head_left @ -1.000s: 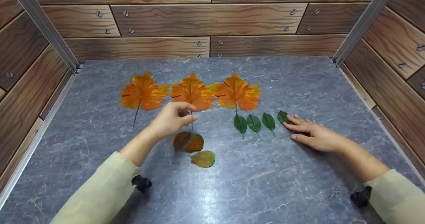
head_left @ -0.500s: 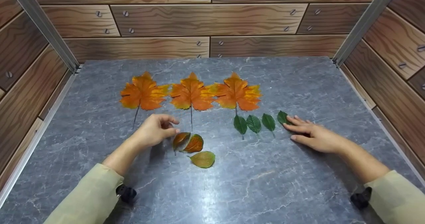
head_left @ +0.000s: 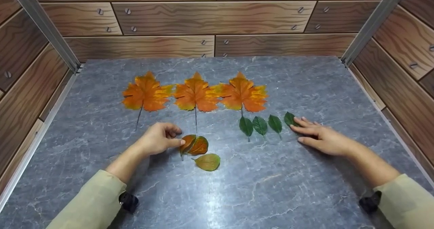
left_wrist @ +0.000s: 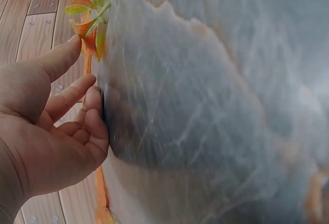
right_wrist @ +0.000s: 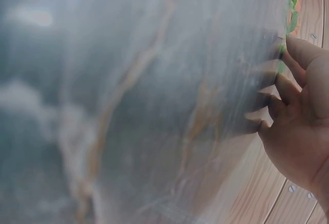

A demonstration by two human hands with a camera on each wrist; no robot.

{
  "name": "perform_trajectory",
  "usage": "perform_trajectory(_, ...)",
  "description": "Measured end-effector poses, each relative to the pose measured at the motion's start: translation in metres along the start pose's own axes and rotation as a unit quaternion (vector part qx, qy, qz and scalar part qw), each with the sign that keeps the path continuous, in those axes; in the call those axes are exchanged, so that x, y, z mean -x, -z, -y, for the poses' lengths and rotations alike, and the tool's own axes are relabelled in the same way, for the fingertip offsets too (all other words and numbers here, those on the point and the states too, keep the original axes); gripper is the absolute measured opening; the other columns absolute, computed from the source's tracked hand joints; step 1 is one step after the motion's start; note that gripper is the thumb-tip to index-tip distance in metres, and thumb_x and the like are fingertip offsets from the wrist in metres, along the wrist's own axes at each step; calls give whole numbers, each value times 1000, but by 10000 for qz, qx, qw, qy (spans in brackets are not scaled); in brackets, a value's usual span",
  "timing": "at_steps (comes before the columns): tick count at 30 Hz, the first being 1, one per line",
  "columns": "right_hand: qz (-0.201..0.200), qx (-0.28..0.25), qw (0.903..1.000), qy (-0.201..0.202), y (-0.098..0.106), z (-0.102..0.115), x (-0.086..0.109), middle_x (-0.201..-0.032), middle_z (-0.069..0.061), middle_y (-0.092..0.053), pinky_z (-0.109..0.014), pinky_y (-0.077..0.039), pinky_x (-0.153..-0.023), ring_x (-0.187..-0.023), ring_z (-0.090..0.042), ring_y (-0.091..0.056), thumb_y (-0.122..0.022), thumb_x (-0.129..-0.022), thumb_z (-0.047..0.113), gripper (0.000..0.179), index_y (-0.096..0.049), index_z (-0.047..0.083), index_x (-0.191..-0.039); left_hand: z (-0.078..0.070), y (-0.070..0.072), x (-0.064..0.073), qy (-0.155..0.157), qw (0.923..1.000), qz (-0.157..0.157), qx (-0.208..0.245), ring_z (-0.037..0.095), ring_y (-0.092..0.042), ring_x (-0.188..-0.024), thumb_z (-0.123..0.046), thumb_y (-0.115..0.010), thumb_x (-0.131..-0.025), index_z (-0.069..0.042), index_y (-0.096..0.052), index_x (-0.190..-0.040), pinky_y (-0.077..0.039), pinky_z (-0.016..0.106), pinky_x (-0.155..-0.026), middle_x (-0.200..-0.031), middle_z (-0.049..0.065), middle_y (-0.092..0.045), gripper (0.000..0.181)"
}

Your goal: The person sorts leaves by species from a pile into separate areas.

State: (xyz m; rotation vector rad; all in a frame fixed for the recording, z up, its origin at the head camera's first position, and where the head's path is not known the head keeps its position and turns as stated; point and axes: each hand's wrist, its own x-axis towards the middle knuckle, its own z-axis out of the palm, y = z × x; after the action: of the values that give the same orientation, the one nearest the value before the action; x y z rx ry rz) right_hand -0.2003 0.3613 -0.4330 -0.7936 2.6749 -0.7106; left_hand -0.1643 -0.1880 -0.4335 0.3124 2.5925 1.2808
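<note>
My left hand (head_left: 159, 139) touches the left edge of a curled orange-brown leaf (head_left: 187, 143) with its thumb tip, the other fingers loosely bent. In the left wrist view the thumb (left_wrist: 67, 57) meets that leaf (left_wrist: 87, 31), while the index finger stays apart from it. A second orange-brown leaf (head_left: 200, 145) lies against the first, and a yellow-green leaf (head_left: 208, 162) sits just below. My right hand (head_left: 323, 139) lies flat with spread fingers, its fingertips on the rightmost green leaf (head_left: 290, 118) and partly covering it.
Three orange maple leaves (head_left: 195, 95) with stems form a row across the back of the grey marbled table (head_left: 271, 195). Several small green leaves (head_left: 260, 125) line up below the right maple leaf. Wood-patterned walls (head_left: 213, 18) with grey corner posts enclose the table.
My left hand has drawn back leftward and down from the middle maple leaf's stem, then its thumb has nudged the left orange-brown leaf rightward against its neighbour. The right hand stays on the green leaf.
</note>
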Motion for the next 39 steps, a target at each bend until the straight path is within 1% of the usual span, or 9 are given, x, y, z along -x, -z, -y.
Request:
perform_trajectory(8,74,1,10000,14,1,1,0,-172,-15,-29,-73,-12,-121,-157,-48,-19,-61,-110,32,51,-54,15,-157,-2,-4,2,44,9998,-36,178,19,-58,-81,-24,-79,-98,3,-76,-119,-49,34,-71,-94,7,-69,35)
perform_trajectory(12,125,51,9999,-56,1,0,-1,-172,-14,-28,-72,-12,-122,-158,-47,-18,-61,-110,34,52,-53,16,-158,-6,-10,2,69,9997,-139,-168,23,-60,-90,-28,-86,-92,0,-76,-119,-51,40,-81,-100,8,-69,40)
perform_trajectory(15,134,65,9999,-61,1,0,-2,-173,-14,-28,-72,-11,-122,-158,-46,-18,-60,-110,35,52,-52,16,-158,-7,-15,2,24,9983,-269,-507,25,-60,-94,-27,-89,-89,-4,-77,-116,-51,46,-86,-102,8,-69,37)
perform_trajectory(18,132,56,9999,-26,1,-1,-2,-172,-15,-28,-73,-11,-121,-158,-47,-18,-61,-110,34,52,-53,15,-158,-7,-18,2,-85,9967,-401,-699,25,-60,-91,-22,-91,-87,-6,-77,-109,-51,47,-85,-99,7,-68,31)
perform_trajectory(21,116,44,9999,12,1,-1,-2,-172,-15,-28,-73,-12,-121,-157,-48,-19,-61,-110,34,52,-53,15,-158,-6,-20,3,-81,9960,-494,-741,24,-59,-87,-18,-91,-86,-6,-74,-103,-49,45,-83,-95,6,-65,27)
perform_trajectory(26,61,26,10000,42,1,-1,-2,-172,-15,-29,-74,-12,-121,-157,-49,-20,-62,-109,31,51,-55,14,-157,-4,-14,7,295,9965,-635,-451,22,-58,-80,-12,-90,-87,-7,-66,-109,-48,41,-78,-86,4,-63,33)
perform_trajectory(31,69,10,10000,6,0,-2,-2,-172,-15,-29,-74,-11,-120,-157,-49,-19,-62,-109,32,51,-54,14,-157,4,-5,14,597,9933,-990,6,19,-57,-69,-7,-87,-89,-6,-60,-119,-48,35,-69,-75,5,-61,40)
perform_trajectory(35,78,18,10000,-9,0,-2,-2,-172,-15,-29,-74,-11,-121,-157,-48,-19,-62,-110,33,52,-54,15,-157,12,4,23,582,9912,-1152,290,19,-65,-65,-2,-80,-94,-3,-64,-112,-56,31,-63,-72,7,-64,24)
perform_trajectory(39,61,9,10000,-4,0,-2,-2,-172,-14,-29,-74,-11,-121,-157,-48,-19,-62,-109,34,52,-54,15,-157,19,11,33,453,9926,-1103,237,20,-69,-70,0,-76,-97,0,-73,-103,-57,30,-64,-80,9,-71,6)
